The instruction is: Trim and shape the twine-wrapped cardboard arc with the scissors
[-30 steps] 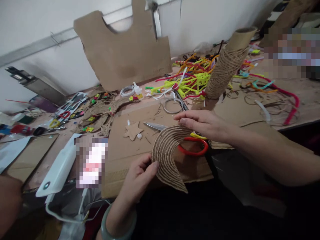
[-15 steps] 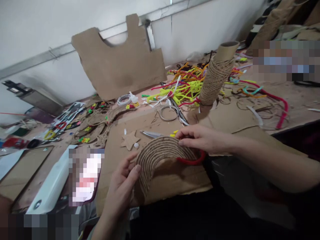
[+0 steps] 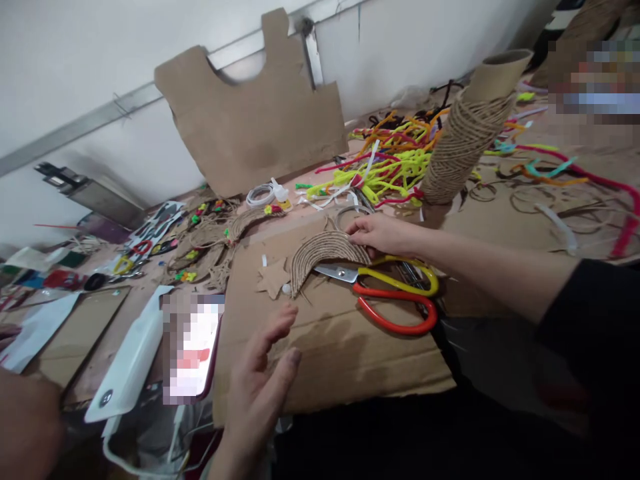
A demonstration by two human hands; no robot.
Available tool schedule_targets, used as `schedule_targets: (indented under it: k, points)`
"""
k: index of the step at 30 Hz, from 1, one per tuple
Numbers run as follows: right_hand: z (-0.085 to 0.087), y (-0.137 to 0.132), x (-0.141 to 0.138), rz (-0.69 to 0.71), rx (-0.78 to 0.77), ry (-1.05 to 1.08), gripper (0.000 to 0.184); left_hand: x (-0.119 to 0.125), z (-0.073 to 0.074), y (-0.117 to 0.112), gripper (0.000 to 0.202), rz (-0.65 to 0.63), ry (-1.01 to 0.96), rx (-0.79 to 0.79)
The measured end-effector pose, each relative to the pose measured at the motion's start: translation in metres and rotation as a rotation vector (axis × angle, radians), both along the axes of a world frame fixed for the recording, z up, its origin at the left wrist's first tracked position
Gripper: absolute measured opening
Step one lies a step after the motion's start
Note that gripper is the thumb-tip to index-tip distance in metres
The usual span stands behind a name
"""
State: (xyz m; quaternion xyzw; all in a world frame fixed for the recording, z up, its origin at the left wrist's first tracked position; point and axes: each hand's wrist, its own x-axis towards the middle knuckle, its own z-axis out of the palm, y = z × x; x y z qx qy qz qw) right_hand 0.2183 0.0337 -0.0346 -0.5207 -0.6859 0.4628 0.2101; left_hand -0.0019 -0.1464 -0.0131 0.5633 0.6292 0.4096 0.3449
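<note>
An arch of twine rows (image 3: 320, 252) rests at the far part of the cardboard sheet (image 3: 320, 360), beyond the scissors. My right hand (image 3: 377, 235) pinches its right end between thumb and fingers. My left hand (image 3: 273, 370) is open above the sheet's near left part, fingers apart, holding nothing. Scissors (image 3: 395, 290) with one yellow and one red handle lie just in front of the arch, blades pointing left. A cardboard star (image 3: 273, 279) and a small white round piece (image 3: 287, 289) sit beside the arch's left end.
Behind stands a twine-wound tube (image 3: 467, 140) beside a heap of coloured pipe cleaners (image 3: 385, 170). A cut cardboard panel (image 3: 260, 113) leans on the wall. At left are a phone (image 3: 197, 353), a white device (image 3: 130, 353) with a cable and another person's blurred arm (image 3: 27, 427).
The twine arch has moved away from me and down toward the sheet, uncovering the scissors. My left hand has let go of it; my right hand still grips its right end.
</note>
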Motion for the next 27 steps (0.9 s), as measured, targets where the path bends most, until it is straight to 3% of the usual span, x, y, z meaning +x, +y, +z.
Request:
schedule_targets:
  k: [7, 15, 21, 24, 27]
  points:
    - [0.006, -0.003, 0.002, 0.036, -0.026, -0.089, 0.02, -0.012, -0.022, 0.005, 0.026, -0.297, 0.056, 0.018]
    - [0.002, 0.002, 0.0, 0.067, 0.024, -0.148, 0.028, -0.013, -0.027, 0.009, 0.027, -0.366, 0.068, 0.001]
    - [0.011, -0.001, 0.005, 0.058, 0.277, -0.22, 0.023, -0.013, -0.027, 0.01, 0.027, -0.352, 0.047, -0.007]
    - [0.033, -0.004, 0.025, -0.035, 0.29, -0.063, 0.022, -0.014, -0.022, 0.009, 0.023, -0.256, -0.067, -0.053]
    - [0.059, -0.006, 0.055, -0.256, 0.276, 0.454, 0.028, -0.017, -0.016, 0.01, 0.019, -0.143, -0.316, 0.02]
